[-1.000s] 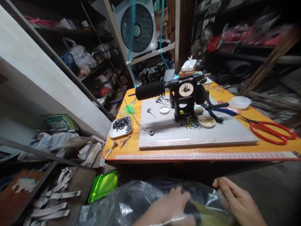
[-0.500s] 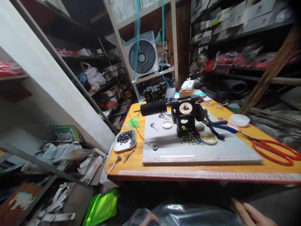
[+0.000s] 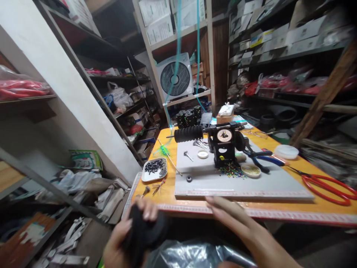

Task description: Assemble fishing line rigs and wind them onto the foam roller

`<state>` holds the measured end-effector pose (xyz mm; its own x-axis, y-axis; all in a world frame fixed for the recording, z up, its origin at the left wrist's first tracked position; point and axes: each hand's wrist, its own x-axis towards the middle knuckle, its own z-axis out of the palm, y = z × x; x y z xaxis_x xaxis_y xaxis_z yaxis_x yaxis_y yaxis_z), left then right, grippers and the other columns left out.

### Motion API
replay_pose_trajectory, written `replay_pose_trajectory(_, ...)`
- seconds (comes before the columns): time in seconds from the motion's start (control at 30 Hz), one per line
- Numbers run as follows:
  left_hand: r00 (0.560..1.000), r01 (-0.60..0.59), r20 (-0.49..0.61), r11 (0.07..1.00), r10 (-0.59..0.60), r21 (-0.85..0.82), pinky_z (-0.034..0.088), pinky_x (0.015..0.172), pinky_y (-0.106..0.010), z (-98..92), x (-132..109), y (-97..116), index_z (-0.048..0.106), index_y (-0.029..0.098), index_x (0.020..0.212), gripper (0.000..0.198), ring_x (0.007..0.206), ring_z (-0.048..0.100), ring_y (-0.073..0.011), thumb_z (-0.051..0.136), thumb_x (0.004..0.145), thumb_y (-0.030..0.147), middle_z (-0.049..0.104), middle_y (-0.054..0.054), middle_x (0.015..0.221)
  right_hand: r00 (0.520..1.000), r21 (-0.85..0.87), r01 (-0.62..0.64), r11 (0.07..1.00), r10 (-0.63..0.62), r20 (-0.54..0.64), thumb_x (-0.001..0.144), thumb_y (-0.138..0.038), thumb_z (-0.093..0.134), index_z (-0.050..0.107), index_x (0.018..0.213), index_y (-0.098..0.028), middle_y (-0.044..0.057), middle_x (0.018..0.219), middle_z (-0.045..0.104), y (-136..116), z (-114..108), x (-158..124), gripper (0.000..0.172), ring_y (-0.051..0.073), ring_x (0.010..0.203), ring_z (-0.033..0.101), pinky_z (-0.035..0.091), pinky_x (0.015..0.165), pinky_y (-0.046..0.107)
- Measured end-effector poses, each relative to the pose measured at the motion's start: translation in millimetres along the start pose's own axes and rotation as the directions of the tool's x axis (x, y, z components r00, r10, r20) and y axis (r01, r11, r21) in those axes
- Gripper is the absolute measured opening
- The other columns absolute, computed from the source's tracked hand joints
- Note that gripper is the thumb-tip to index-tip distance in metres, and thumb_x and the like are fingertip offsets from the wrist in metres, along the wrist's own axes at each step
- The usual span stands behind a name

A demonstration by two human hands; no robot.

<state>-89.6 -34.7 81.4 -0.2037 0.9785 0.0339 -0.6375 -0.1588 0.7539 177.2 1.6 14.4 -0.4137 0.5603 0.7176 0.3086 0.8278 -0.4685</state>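
Observation:
My left hand (image 3: 118,242), near the table's front left edge, is closed around a black spool-like piece (image 3: 152,230) with a round, flat end. Motion blur hides its finer shape. Stretched out flat, the fingers of my right hand (image 3: 245,230) point toward the front of the grey board (image 3: 206,182) and hold nothing. A crumpled clear plastic bag (image 3: 192,253) lies below and between both hands. On the board stands a black hand-cranked winder (image 3: 224,145), with a ribbed black roll (image 3: 189,134) on its shaft.
A white tray (image 3: 145,178) of small black tubes sits at the table's left. Red-handled scissors (image 3: 315,186) and a round clear lid (image 3: 286,150) lie on the right. Colored beads (image 3: 230,170) are scattered under the winder. Stacked black spools (image 3: 185,118) and a fan (image 3: 175,76) stand behind.
My left hand has come up holding the black spool-like piece. My right hand has risen and moved left to the table's front edge. The view has shifted slightly left.

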Motion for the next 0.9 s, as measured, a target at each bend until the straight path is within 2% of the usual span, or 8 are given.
replay_pose_trajectory(0.1,0.988,0.15,0.055,0.978,-0.143,-0.145,0.055,0.078,-0.03,46.1,26,-34,0.066,0.015,0.075,0.013,0.074,0.06,-0.0171,0.066,0.066,0.025,0.06,-0.005,0.074,0.999,0.087,0.044,0.995,-0.045,0.013,0.068,-0.052,0.082,0.013,0.157,-0.024,0.018,0.157,0.033,-19,21,62,0.116,0.033,0.143,0.037,0.046,0.109,0.046)
replay_pose_trajectory(0.2,0.959,0.22,-0.106,0.924,-0.264,-0.314,0.055,0.075,-0.025,68.6,43,-58,0.07,0.015,0.073,0.014,0.074,0.066,-0.0156,0.058,0.073,0.021,0.068,-0.006,0.075,0.999,0.107,0.012,0.994,-0.006,-0.054,0.083,-0.033,0.073,0.026,0.152,-0.025,0.016,0.15,0.044,-7,39,85,0.083,0.028,0.141,0.042,0.045,0.11,0.044)
replay_pose_trajectory(0.3,0.945,0.197,-0.158,0.884,-0.286,-0.424,0.056,0.077,-0.027,66.3,52,-66,0.073,0.016,0.077,0.023,0.077,0.07,-0.0162,0.053,0.082,0.024,0.073,-0.006,0.079,0.996,0.047,0.017,0.999,-0.013,-0.086,0.086,-0.021,0.064,0.035,0.146,-0.024,0.016,0.146,0.047,12,44,86,0.067,0.027,0.138,0.045,0.045,0.111,0.044)
replay_pose_trajectory(0.5,0.937,0.32,0.002,0.858,-0.349,-0.402,0.056,0.076,-0.032,50.8,67,-68,0.075,0.015,0.081,0.024,0.08,0.07,-0.0183,0.055,0.087,0.027,0.075,-0.008,0.085,0.997,0.044,0.061,0.997,-0.059,-0.046,0.086,-0.019,0.062,0.054,0.126,-0.021,0.012,0.134,0.061,32,35,96,0.041,0.024,0.127,0.058,0.053,0.102,0.037)
replay_pose_trajectory(0.6,0.978,0.182,-0.028,0.912,-0.206,-0.369,0.054,0.082,-0.028,47.5,75,-75,0.075,0.016,0.083,0.017,0.09,0.069,-0.0176,0.065,0.083,0.03,0.075,-0.007,0.09,0.993,0.106,-0.016,0.994,0.028,-0.116,0.094,-0.023,0.058,0.063,0.112,-0.022,0.006,0.112,0.073,41,39,103,0.019,0.02,0.105,0.07,0.058,0.089,0.028)
replay_pose_trajectory(0.7,0.999,0.023,-0.029,0.965,-0.032,-0.26,0.05,0.096,-0.028,45.0,79,-88,0.073,0.019,0.091,0.022,0.104,0.067,-0.0189,0.079,0.074,0.033,0.074,-0.005,0.101,0.952,0.202,-0.203,0.958,0.242,-0.188,0.098,-0.03,0.052,0.064,0.119,-0.023,0.004,0.106,0.076,44,49,109,0.025,0.018,0.093,0.073,0.06,0.079,0.024)
replay_pose_trajectory(0.8,1.0,0.009,-0.004,0.977,-0.01,-0.215,0.046,0.104,-0.03,45.1,81,-97,0.067,0.023,0.104,0.034,0.115,0.063,-0.0192,0.08,0.074,0.035,0.07,-0.005,0.114,0.944,0.294,-0.229,0.928,0.286,-0.167,0.102,-0.034,0.041,0.058,0.131,-0.025,0.006,0.131,0.065,40,60,114,0.035,0.021,0.121,0.062,0.055,0.098,0.034)
replay_pose_trajectory(0.9,0.997,0.042,-0.051,0.981,-0.053,-0.191,0.049,0.099,-0.032,47.9,89,-92,0.061,0.023,0.109,0.034,0.113,0.065,-0.0199,0.075,0.08,0.032,0.069,-0.006,0.115,0.965,0.21,-0.173,0.962,0.208,-0.159,0.102,-0.035,0.039,0.052,0.14,-0.03,0.003,0.156,0.04,36,67,118,0.04,0.026,0.149,0.026,0.032,0.118,0.054)
